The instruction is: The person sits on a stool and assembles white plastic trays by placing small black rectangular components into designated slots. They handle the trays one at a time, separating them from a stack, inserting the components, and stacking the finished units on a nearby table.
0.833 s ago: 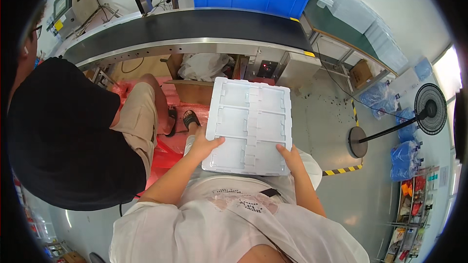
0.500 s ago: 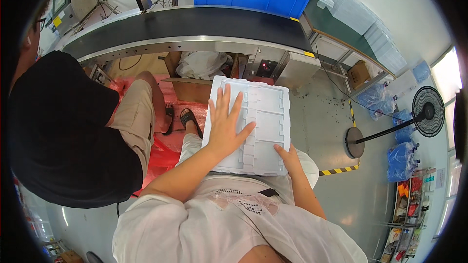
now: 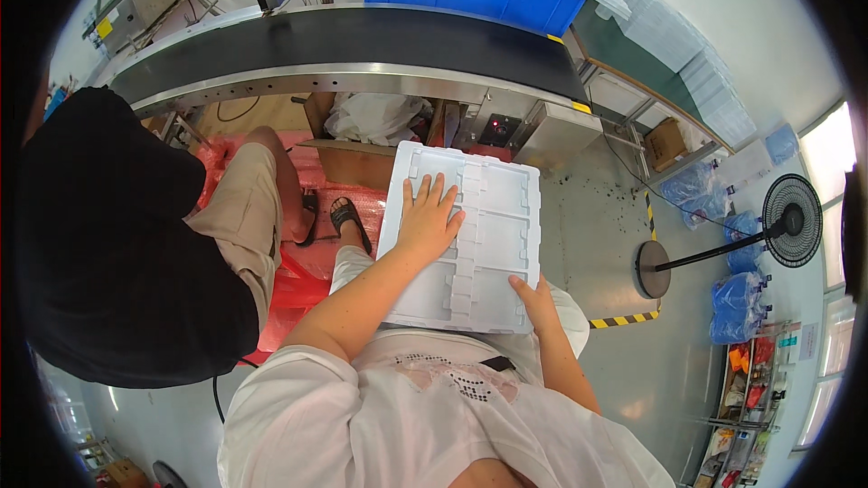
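Flatly, left fingers (image 3: 438, 193) splay across white tray (image 3: 499, 239); right fingers (image 3: 523, 287) grip its edge; carton (image 3: 351, 165) holds plastic (image 3: 372, 117).

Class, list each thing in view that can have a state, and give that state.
White tray: held, nothing but hands seen on it
Left hand: open, fingers spread over the tray
Right hand: gripping the tray's right edge
Cardboard box: open, plastic inside
Panel light: lit red
Conveyor belt: running or stopped, cannot tell
Fan: standing; spinning unclear
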`<state>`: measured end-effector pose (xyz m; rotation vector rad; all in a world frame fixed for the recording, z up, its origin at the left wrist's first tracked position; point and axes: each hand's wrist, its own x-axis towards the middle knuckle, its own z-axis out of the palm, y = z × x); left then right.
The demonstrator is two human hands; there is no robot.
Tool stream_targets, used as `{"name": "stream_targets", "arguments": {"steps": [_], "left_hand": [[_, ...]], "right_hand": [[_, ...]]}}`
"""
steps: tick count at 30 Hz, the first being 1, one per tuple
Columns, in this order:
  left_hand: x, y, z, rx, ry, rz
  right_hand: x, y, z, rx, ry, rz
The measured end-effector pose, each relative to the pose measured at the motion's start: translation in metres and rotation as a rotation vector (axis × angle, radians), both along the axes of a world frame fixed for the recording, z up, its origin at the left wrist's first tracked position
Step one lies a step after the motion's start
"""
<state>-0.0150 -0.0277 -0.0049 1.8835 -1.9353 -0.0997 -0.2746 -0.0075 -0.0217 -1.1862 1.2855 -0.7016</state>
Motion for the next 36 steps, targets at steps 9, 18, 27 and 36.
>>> {"name": "stream_targets", "arguments": {"steps": [9,18,27,36], "left_hand": [[-0.005,-0.003,-0.008,-0.035,-0.066,0.066],[-0.002,-0.003,-0.01,-0.067,-0.07,0.073],[-0.003,-0.005,-0.015,-0.079,-0.083,0.061],[-0.003,-0.003,-0.008,-0.075,-0.102,0.067]], "right_hand": [[0.003,0.001,0.014,-0.242,0.368,0.046],[0.085,-0.003,0.077,-0.976,0.729,0.159],[0.109,-0.014,0.02,-0.904,0.733,0.36],[0.108,-0.014,0.022,-0.897,0.712,0.359]]}}
